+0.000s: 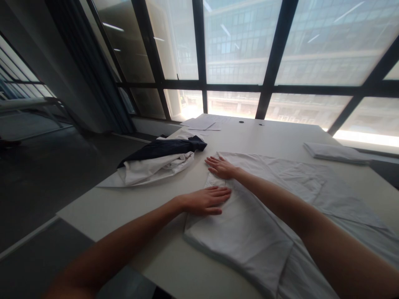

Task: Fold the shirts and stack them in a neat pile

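Observation:
A white garment, its exact kind unclear, lies spread over the right half of the white table, with folds and seams showing. My left hand rests flat on its left part, fingers stretched to the right. Farther off, my right hand lies palm down at the garment's far left corner, fingers spread and pointing left. Neither hand grips the cloth. My right forearm crosses over the garment and hides a strip of it.
Left of the hands, a dark navy cloth lies on crumpled white cloth. Paper sheets lie at the table's far left. A folded white cloth sits at the far right. Windows stand behind the table.

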{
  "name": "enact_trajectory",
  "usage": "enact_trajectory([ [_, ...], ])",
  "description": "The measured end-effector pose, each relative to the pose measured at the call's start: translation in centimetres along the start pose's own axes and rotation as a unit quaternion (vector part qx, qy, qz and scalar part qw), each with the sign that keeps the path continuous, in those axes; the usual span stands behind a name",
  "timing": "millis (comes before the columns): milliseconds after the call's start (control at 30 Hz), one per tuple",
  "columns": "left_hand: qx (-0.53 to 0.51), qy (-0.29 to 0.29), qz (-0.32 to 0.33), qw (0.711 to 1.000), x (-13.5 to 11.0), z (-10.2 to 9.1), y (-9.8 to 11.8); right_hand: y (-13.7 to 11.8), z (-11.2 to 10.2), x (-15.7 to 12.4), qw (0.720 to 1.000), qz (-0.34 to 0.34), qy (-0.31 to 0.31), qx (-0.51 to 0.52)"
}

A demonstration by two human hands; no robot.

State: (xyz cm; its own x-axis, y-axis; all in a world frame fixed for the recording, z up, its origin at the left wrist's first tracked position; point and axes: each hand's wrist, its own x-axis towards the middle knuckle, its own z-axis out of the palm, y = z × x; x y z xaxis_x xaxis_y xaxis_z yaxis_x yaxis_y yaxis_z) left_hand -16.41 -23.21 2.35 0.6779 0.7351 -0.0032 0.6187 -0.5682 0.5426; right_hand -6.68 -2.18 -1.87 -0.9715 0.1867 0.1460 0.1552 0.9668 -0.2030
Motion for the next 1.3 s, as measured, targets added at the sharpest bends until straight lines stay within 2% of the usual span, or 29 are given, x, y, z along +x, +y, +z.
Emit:
enact_trajectory([
  [67, -0.073, 0.021, -0.018, 0.997, -0.2, -0.7, 0.1, -0.2, -0.2, -0.1, 1.0, 0.001, -0.002, 0.0],
  [133, -0.102, 0.103, -0.05, 0.988, -0.1, -1.1, -0.5, -0.4, -0.3, -0.1, 1.0, 0.003, -0.002, 0.0],
  [233, -0.046, 0.248, -0.098, 0.963, 0.3, -0.9, -2.1, -0.7, -0.4, -0.3, 1.0, 0.005, 0.009, -0.001],
  [300, 0.005, 0.281, -0.115, 0.953, 0.7, -0.5, -3.4, -0.8, -0.4, -0.4, 1.0, 0.014, 0.024, -0.006],
  [433, 0.074, 0.273, -0.142, 0.949, 1.0, 0.2, -5.2, -0.9, 0.0, -0.6, 0.994, 0.065, 0.084, -0.032],
  [567, 0.127, 0.209, -0.196, 0.95, 0.6, 0.6, -6.2, -1.0, 0.2, -0.9, 0.985, 0.111, 0.127, -0.045],
  [700, 0.157, 0.155, -0.229, 0.948, 0.4, 0.8, -6.6, -1.2, 0.3, -1.1, 0.98, 0.128, 0.144, -0.043],
  [967, 0.163, 0.137, -0.214, 0.953, 0.1, 0.5, -6.4, -1.1, 0.3, -1.2, 0.979, 0.139, 0.138, -0.045],
  [1067, 0.155, 0.159, -0.195, 0.955, 0.0, 0.2, -6.2, -1.0, 0.5, -1.0, 0.975, 0.157, 0.148, -0.051],
  [1167, 0.14, 0.207, -0.164, 0.954, -0.1, -0.1, -5.8, -0.9, 0.8, -0.9, 0.969, 0.181, 0.157, -0.055],
  [1300, 0.133, 0.272, -0.163, 0.939, -0.2, -0.4, -5.4, -0.7, 0.9, -0.9, 0.967, 0.192, 0.162, -0.046],
])
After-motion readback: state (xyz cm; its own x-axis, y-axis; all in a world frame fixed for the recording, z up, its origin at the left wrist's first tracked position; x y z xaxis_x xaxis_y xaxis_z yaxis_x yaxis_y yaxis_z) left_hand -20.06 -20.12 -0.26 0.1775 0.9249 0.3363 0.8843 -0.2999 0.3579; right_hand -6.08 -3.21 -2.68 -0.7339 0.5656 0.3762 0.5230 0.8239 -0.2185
